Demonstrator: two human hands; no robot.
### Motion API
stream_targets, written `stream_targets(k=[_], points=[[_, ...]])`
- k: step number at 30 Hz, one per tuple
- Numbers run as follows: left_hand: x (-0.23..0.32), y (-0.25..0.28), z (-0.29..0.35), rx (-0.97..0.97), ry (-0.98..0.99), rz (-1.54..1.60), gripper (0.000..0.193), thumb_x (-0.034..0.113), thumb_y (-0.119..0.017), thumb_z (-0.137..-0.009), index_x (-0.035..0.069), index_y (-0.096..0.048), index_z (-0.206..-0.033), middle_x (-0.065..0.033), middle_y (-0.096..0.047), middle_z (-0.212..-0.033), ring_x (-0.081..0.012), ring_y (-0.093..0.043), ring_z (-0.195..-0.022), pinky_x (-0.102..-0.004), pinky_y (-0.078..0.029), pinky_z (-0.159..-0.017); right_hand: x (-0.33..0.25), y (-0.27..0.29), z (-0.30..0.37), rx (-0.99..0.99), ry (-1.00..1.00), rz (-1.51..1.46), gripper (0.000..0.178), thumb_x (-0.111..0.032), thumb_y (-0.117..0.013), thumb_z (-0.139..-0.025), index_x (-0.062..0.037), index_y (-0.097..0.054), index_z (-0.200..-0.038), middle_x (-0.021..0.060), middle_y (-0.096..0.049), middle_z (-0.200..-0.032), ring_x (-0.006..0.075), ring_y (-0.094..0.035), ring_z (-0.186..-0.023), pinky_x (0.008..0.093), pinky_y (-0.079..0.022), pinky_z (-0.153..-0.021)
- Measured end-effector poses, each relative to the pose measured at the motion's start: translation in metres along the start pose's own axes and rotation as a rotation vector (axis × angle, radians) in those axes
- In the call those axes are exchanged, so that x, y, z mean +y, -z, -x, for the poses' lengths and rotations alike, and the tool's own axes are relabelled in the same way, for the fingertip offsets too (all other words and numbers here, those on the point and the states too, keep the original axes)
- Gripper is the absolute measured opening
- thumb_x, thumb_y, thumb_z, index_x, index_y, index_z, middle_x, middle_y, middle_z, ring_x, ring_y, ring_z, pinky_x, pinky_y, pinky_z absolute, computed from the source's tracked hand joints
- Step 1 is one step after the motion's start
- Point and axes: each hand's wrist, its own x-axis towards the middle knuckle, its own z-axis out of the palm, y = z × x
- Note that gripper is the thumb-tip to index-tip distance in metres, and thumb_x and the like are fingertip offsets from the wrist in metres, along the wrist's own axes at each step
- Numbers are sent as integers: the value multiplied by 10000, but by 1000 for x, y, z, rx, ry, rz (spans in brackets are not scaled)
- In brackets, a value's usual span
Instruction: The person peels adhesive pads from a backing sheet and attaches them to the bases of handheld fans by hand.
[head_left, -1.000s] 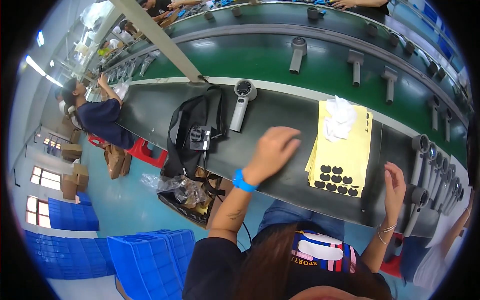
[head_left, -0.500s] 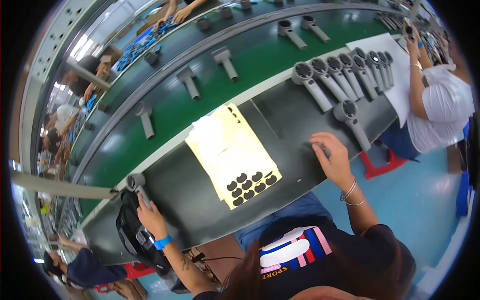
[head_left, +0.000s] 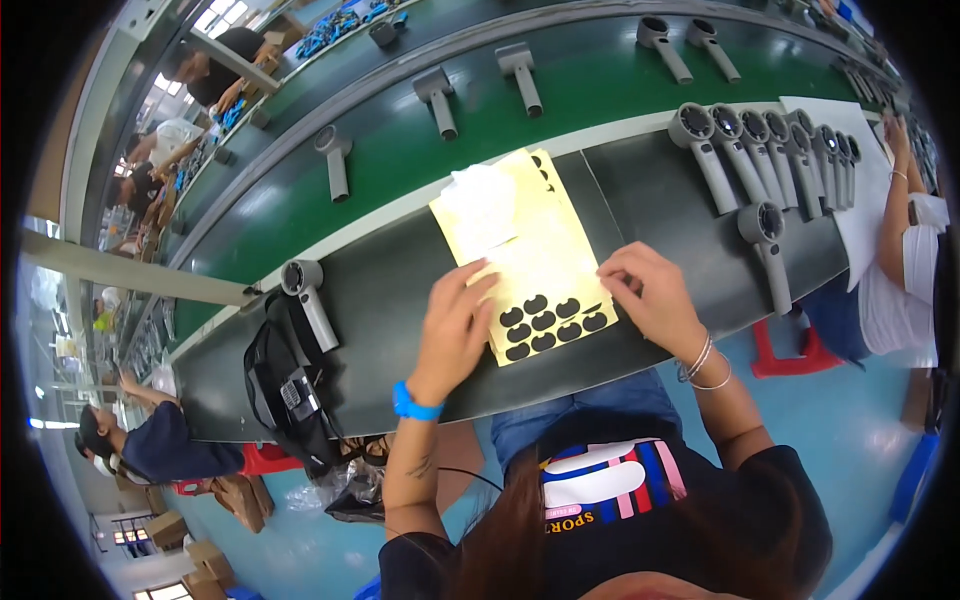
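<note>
One half-curled, seemingly empty left hand (head_left: 452,325) and near-pinched right hand (head_left: 655,300), hold unclear, flanked yellow rectangular paper (head_left: 545,262) with black rounded stickers (head_left: 543,321); flat bracing seemed advisable.

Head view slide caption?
Left hand and right hand at yellow sheets with black stickers, grey handheld fans lying to the right.

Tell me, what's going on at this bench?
A person has both bare hands at a stack of yellow sheets bearing black stickers: the left hand is at its left edge, the right hand at its right. Whether the right hand pinches anything is unclear. A white wad lies on the sheets. One grey handheld fan lies to the left, by a black bag; more fans lie to the right.
</note>
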Motion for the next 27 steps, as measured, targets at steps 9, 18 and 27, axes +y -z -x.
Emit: stream_targets(k=[9,18,27], points=[[-1,-42,-21,-78,-101,75,324,21,-606,-842,37,-602,-1165,-158,-499,-1299,-373,-449,-1201,-435,-400,-997,-8,-42,23,-35,65,242,131,-57,-678,-788,-40,-624,-906,111,-551,-884,287,-572,-810,348,-459,-696],[-6,-56,-15,-46,-79,135,327,58,-640,-836,48,-610,-1162,-157,-503,-1295,-375,-438,-1212,-435,-385,-1010,-16,-47,21,-47,-25,232,130,-39,-690,-761,-45,-591,-846,96,-530,-853,302,-534,-843,365,-431,-711],[-6,-56,-17,-34,22,133,316,80,-654,-840,76,-654,-1156,-125,-529,-1302,-342,-450,-1224,-418,-383,-1017,-19,-19,8,17,62,93,85,5,-617,-819,-40,-556,-857,90,-514,-843,228,-526,-772,306,-438,-680]])
